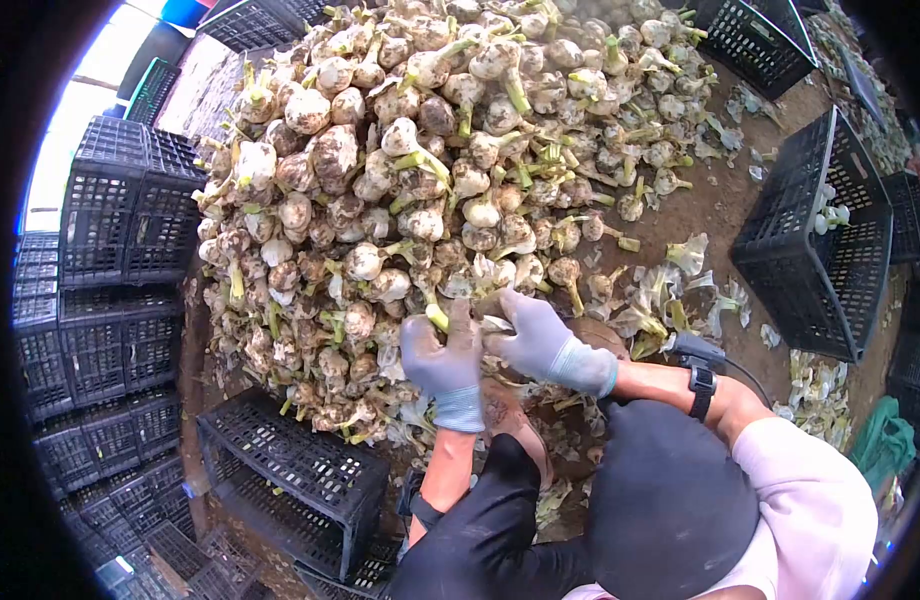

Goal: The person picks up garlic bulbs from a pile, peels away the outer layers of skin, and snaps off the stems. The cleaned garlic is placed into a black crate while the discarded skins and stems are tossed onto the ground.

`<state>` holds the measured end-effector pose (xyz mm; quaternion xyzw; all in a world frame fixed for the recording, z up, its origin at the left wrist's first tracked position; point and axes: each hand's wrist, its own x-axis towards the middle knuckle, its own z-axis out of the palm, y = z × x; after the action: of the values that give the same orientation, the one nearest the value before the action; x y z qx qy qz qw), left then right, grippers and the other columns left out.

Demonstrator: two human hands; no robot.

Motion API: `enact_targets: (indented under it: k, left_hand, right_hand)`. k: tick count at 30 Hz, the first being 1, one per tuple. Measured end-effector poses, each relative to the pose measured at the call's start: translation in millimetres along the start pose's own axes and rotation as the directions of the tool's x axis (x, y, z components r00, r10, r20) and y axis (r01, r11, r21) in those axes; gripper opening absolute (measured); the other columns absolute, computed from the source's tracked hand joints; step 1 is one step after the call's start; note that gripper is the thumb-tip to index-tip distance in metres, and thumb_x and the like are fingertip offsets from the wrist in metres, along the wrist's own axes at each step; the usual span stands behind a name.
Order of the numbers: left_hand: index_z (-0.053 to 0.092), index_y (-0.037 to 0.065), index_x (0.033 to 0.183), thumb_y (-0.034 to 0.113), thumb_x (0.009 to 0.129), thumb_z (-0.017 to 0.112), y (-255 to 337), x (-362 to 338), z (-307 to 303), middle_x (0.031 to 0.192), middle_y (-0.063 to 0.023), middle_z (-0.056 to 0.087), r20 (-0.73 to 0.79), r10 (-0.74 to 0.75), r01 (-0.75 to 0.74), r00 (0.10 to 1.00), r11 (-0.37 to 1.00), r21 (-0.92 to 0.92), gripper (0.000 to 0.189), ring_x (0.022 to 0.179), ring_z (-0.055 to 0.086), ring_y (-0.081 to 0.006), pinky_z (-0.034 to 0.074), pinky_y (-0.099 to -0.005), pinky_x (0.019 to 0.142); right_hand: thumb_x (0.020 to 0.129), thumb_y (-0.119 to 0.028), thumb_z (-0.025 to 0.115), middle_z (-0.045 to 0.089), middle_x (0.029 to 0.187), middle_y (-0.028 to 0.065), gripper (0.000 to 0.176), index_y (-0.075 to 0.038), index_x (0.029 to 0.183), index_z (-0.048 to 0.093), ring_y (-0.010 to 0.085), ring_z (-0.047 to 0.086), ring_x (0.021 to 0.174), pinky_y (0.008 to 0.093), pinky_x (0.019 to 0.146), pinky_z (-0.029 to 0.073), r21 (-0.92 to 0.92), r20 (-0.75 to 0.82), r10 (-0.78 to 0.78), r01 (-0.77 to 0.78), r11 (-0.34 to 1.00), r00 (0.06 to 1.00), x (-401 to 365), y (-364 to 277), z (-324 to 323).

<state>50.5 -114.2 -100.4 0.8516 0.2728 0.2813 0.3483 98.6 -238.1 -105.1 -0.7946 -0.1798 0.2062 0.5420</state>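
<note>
My left hand (444,362), in a grey work glove, is closed at the near edge of a big heap of garlic bulbs (400,190). A green garlic stem (437,317) shows between its thumb and fingers; the glove hides much of what it grips. Close beside it on the right, my right hand (540,340), also gloved, has its fingers bent together toward the left hand. A small pale piece shows at its fingertips, too small to name. The bulbs around both hands are soiled, several with short cut green stems.
Black plastic crates (125,230) are stacked on the left. One crate (290,475) lies near my left knee, another (820,240) stands on the right with a few pale bulbs inside. Loose garlic skins (650,300) litter the soil floor. A green net bag (883,440) lies far right.
</note>
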Motion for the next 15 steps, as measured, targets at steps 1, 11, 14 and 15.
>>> enact_targets:
  k: [1, 11, 14, 15]
  left_hand:
    - [0.057, -0.003, 0.074, 0.019, 0.075, 0.078, 2.9, 1.3, -0.6, 0.071, -0.0117, 0.056, 0.017, 0.153, -0.154, 0.988, 0.979, 0.137, 0.03, 0.061, 0.05, -0.0225, 0.041, -0.0377, 0.057]
    - [0.059, -0.003, 0.084, 0.025, 0.09, 0.058, -13.2, -3.5, -1.9, 0.077, -0.0078, 0.063, 0.316, -0.486, 0.561, 0.815, 0.522, -0.643, 0.028, 0.066, 0.063, -0.0165, 0.053, -0.0293, 0.058]
    - [0.058, -0.002, 0.08, 0.026, 0.091, 0.055, -34.0, -5.0, 5.1, 0.078, -0.0084, 0.063, 0.252, -0.432, 0.493, 0.866, 0.654, -0.574, 0.03, 0.067, 0.063, -0.0174, 0.052, -0.03, 0.059]
    - [0.058, -0.002, 0.079, 0.025, 0.09, 0.055, -32.9, -2.3, 5.9, 0.079, -0.0089, 0.063, 0.192, -0.361, 0.409, 0.912, 0.779, -0.476, 0.029, 0.067, 0.063, -0.0182, 0.052, -0.0307, 0.059]
  right_hand:
    - [0.077, -0.012, 0.064, 0.064, 0.087, 0.0166, 0.03, 0.002, 0.103, 0.057, 0.016, 0.06, 0.079, 0.0319, 0.072, 0.049, -0.001, 0.001, -0.002, 0.002, 1.0, 1.0, 0.4, 0.3, 2.6]
    - [0.078, -0.022, 0.068, 0.064, 0.081, 0.0027, 0.034, 0.002, 0.102, 0.062, 0.0097, 0.055, 0.072, 0.026, 0.062, 0.045, 0.435, 0.324, -0.068, -0.085, 0.896, 0.944, -11.3, 43.6, -25.7]
    - [0.078, -0.024, 0.069, 0.065, 0.086, 0.0039, 0.039, 0.002, 0.106, 0.061, 0.0094, 0.055, 0.078, 0.0259, 0.066, 0.045, 0.458, 0.473, 0.074, -0.317, 0.831, 0.878, -1.7, 11.5, -35.8]
    - [0.078, -0.025, 0.07, 0.065, 0.088, 0.0045, 0.042, 0.002, 0.108, 0.061, 0.0092, 0.055, 0.081, 0.0258, 0.068, 0.045, 0.429, 0.527, 0.115, -0.381, 0.819, 0.842, -0.1, 6.1, -36.4]
